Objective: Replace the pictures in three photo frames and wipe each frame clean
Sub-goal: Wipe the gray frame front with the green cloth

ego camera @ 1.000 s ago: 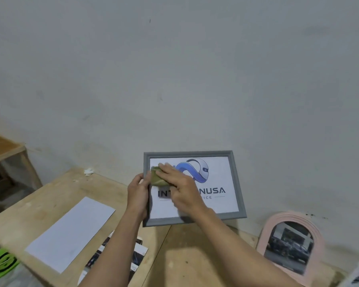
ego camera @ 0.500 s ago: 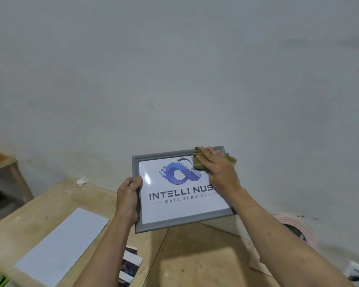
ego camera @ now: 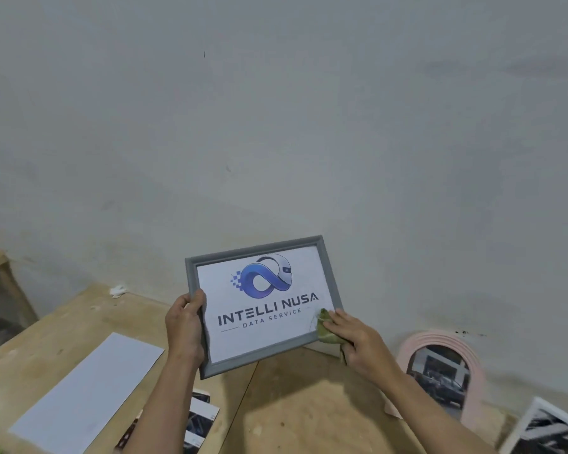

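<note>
Head view — left hand (ego camera: 185, 326) gripping grey frame's (ego camera: 263, 247) left edge, right hand (ego camera: 358, 340) pinching green cloth (ego camera: 323, 329) at its right edge.

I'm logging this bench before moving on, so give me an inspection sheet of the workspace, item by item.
Surface: wooden table, bare plywood.
Job's things: grey frame held up; green cloth on its lower right corner; pink arched frame against the wall; white frame at right.
Clutter: white sheet, loose photos, white scrap.
Grippers: left hand grips the frame's left edge; right hand presses the cloth.
Cables: nothing seen.
Surroundings: grey wall.
</note>
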Motion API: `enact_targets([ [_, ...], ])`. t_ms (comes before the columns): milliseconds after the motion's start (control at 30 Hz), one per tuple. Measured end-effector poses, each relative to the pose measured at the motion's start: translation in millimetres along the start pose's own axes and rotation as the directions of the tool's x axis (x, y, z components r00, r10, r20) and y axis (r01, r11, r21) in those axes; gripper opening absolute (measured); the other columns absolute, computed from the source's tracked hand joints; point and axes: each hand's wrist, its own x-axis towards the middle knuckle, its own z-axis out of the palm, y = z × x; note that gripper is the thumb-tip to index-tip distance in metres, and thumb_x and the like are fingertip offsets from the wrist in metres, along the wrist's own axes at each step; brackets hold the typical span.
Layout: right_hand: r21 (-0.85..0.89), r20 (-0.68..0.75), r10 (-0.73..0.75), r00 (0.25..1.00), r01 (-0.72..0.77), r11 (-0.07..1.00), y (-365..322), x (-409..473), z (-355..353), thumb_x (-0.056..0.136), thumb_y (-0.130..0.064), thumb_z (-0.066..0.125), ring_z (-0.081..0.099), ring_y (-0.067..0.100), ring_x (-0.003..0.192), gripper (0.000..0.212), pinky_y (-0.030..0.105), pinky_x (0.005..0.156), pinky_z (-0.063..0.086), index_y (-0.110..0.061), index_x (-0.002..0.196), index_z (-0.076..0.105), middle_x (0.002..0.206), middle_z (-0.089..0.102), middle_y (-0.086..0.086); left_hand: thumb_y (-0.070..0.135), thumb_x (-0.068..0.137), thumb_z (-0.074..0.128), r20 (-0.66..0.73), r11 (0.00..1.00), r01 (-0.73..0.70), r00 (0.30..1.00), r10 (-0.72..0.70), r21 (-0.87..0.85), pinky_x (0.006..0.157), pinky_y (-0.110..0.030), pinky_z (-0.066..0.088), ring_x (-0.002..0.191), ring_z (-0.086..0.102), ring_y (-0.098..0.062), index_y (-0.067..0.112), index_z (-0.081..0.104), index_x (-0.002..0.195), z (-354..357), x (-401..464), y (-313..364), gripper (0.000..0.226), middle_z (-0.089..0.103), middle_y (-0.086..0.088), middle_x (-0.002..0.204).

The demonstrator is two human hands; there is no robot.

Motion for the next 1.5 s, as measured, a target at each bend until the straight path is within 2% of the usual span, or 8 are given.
enact_targets([
  [500,0.544,0.225,-0.141,0.964,-0.004,0.839,-156,3,56,0.083,0.004,0.047,0.054,-0.009,0.114,0.048,0.016,0.105,0.039,-0.017,0.122,0.066,0.122,0.064,-0.011,0.017,0.095,0.062,0.098,0.999,0.020,0.995,-0.022,0.025,0.055,-0.027,0.048,0.057,0.058,-0.018,0.009,0.058,0.082,12,-14,-10,0.016,0.065,-0.005,0.070],
  [700,0.275,-0.242,-0.162,0.957,0.227,0.934,-139,107,-33,0.072,0.016,0.041,0.031,0.010,0.140,0.070,0.033,0.119,0.020,-0.019,0.129,0.059,0.145,0.046,-0.003,0.019,0.095,0.063,0.140,0.998,-0.031,0.990,0.022,0.059,0.065,-0.037,0.050,0.063,0.063,-0.025,0.010,0.060,0.084,-4,-14,3,0.014,0.070,-0.008,0.070],
  [967,0.339,0.264,-0.265,0.927,0.168,0.926,-117,37,51,0.082,0.012,0.050,0.015,-0.008,0.141,0.066,0.025,0.121,0.003,-0.029,0.133,0.050,0.148,0.033,-0.018,0.013,0.094,0.062,0.009,1.000,-0.007,1.000,0.007,-0.021,0.051,-0.023,0.045,0.058,0.058,-0.014,0.009,0.057,0.077,-5,-17,-3,0.019,0.064,0.005,0.057],
  [1100,0.602,0.436,-0.075,0.897,-0.228,0.765,-139,28,22,0.079,0.014,0.047,0.065,0.016,0.107,0.051,0.029,0.094,0.051,-0.017,0.112,0.071,0.110,0.072,-0.007,0.017,0.095,0.061,0.005,0.998,0.053,0.999,-0.053,0.025,0.051,-0.026,0.048,0.057,0.062,-0.016,0.009,0.054,0.078,-17,-17,-14,0.020,0.065,-0.003,0.066],
  [1233,0.836,0.050,0.345,0.937,-0.228,0.499,-132,72,-29,0.086,0.008,0.042,0.065,0.027,0.078,0.044,0.027,0.059,0.052,-0.024,0.114,0.057,0.096,0.068,0.006,0.019,0.094,0.062,0.024,0.996,0.090,0.996,-0.090,0.001,0.060,-0.033,0.048,0.067,0.058,-0.025,0.013,0.049,0.072,-15,-15,-9,0.026,0.059,-0.010,0.074],
  [1300,0.619,-0.166,0.381,0.909,-0.205,0.758,-114,89,-37,0.088,-0.003,0.048,0.059,0.026,0.094,0.047,0.028,0.072,0.048,-0.027,0.127,0.038,0.113,0.054,0.008,0.021,0.094,0.063,0.031,0.996,0.090,0.995,-0.090,-0.012,0.062,-0.035,0.048,0.067,0.060,-0.026,0.012,0.049,0.073,-12,-15,-6,0.026,0.060,-0.011,0.074],
  [1367,0.013,-0.445,0.184,0.876,-0.199,0.980,-96,96,-38,0.081,0.000,0.051,0.049,0.029,0.103,0.051,0.036,0.081,0.044,-0.017,0.128,0.039,0.120,0.046,0.011,0.021,0.094,0.063,0.046,0.998,0.065,0.997,-0.064,-0.011,0.060,-0.034,0.049,0.064,0.062,-0.024,0.010,0.050,0.075,-8,-17,-3,0.026,0.062,-0.009,0.071],
  [1500,-0.378,-0.424,-0.050,0.904,-0.127,0.917,-84,89,-22,0.084,-0.011,0.045,0.055,0.030,0.105,0.037,0.039,0.086,0.039,-0.014,0.118,0.059,0.122,0.057,0.006,0.019,0.094,0.063,0.053,1.000,0.024,0.998,-0.023,-0.016,0.063,-0.036,0.050,0.062,0.062,-0.024,0.007,0.056,0.082,-3,-20,0,0.019,0.066,-0.010,0.072],
])
